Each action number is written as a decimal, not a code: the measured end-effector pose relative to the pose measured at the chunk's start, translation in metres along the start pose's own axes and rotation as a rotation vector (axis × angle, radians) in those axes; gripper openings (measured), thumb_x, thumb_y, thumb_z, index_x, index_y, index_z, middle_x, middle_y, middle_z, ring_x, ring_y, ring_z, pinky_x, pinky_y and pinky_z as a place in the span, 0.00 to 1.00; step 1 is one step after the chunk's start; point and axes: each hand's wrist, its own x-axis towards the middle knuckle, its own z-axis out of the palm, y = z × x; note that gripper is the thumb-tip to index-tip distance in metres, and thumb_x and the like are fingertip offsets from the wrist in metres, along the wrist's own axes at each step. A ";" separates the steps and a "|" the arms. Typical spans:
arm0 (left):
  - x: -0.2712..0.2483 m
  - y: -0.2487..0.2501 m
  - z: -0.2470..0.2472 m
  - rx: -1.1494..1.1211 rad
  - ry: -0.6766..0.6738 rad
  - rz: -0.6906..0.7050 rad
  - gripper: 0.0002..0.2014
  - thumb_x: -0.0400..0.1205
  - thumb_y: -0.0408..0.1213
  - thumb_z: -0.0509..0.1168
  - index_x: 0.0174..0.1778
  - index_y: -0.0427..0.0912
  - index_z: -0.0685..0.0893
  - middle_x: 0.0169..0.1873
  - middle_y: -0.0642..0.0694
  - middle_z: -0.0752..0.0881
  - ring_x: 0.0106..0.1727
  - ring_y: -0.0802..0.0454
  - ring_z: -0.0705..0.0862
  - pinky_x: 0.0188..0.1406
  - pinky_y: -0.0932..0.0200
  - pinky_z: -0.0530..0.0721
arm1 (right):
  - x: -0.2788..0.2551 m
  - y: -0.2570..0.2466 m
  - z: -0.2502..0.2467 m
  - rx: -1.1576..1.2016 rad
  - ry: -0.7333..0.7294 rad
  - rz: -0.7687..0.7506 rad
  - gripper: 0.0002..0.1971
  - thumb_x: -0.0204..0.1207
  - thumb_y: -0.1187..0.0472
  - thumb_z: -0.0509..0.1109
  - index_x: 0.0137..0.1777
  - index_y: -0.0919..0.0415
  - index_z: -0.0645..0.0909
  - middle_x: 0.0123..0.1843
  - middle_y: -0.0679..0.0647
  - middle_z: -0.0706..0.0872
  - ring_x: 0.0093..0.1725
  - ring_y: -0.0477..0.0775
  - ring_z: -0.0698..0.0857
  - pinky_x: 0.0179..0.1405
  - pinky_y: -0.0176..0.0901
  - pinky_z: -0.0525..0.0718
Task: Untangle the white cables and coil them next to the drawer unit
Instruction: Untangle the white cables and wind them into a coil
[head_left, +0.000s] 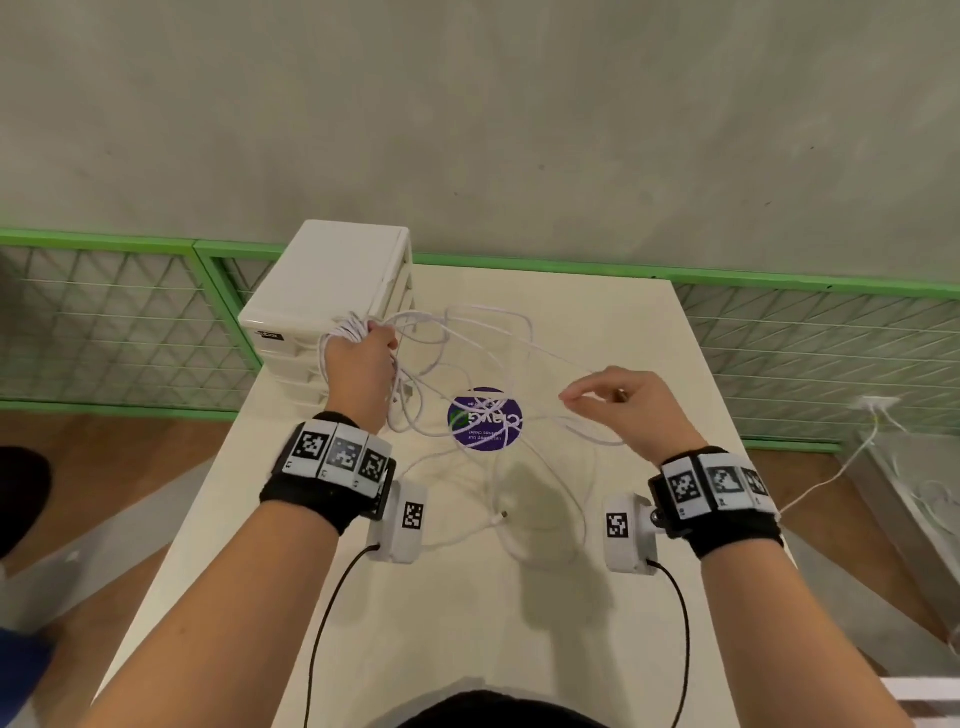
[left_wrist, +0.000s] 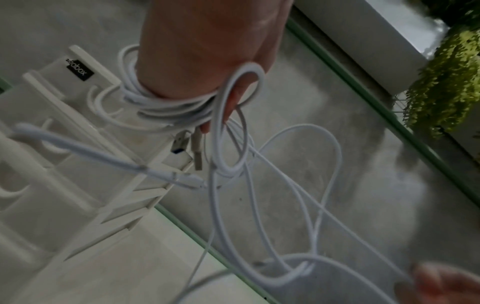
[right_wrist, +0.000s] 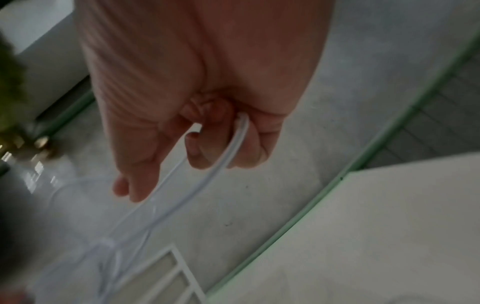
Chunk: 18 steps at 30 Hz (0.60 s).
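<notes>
My left hand (head_left: 366, 345) is raised beside the white drawer unit (head_left: 327, 301) and grips a bundle of coiled white cable (left_wrist: 166, 107); two USB plugs (left_wrist: 191, 148) hang below it. Loose white cable loops (head_left: 483, 364) trail from that bundle down over the table (head_left: 467, 623) and across to my right hand (head_left: 605, 400). The right hand (right_wrist: 207, 133) is held up over the table's right side with a cable strand (right_wrist: 221, 158) running between its curled fingers. More tangled cable (head_left: 519, 499) lies on the table between my wrists.
A purple round sticker (head_left: 485, 418) lies mid-table under the cables. A green-framed mesh fence (head_left: 779, 332) runs behind the table against a grey wall. Another white cable (head_left: 841, 462) hangs from a socket at far right. A green plant (left_wrist: 446, 82) shows in the left wrist view.
</notes>
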 end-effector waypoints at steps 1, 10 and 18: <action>-0.002 0.003 0.000 -0.007 -0.012 -0.012 0.12 0.76 0.25 0.63 0.28 0.40 0.71 0.14 0.48 0.67 0.16 0.50 0.65 0.15 0.66 0.68 | 0.000 0.001 0.003 -0.147 -0.056 0.000 0.07 0.68 0.59 0.78 0.38 0.43 0.88 0.32 0.43 0.77 0.32 0.44 0.71 0.36 0.34 0.67; -0.012 0.013 0.005 -0.030 -0.035 0.008 0.12 0.76 0.25 0.63 0.30 0.41 0.71 0.23 0.43 0.67 0.23 0.48 0.65 0.20 0.61 0.67 | -0.009 -0.003 0.023 -0.012 -0.243 0.162 0.18 0.83 0.51 0.60 0.45 0.57 0.90 0.23 0.42 0.72 0.21 0.39 0.69 0.30 0.32 0.64; 0.008 0.020 -0.027 -0.133 0.153 0.056 0.12 0.74 0.24 0.63 0.33 0.42 0.68 0.27 0.46 0.71 0.22 0.51 0.71 0.20 0.64 0.70 | -0.002 0.028 0.003 -0.047 0.005 0.116 0.06 0.73 0.59 0.74 0.36 0.58 0.88 0.59 0.49 0.76 0.57 0.40 0.76 0.57 0.34 0.71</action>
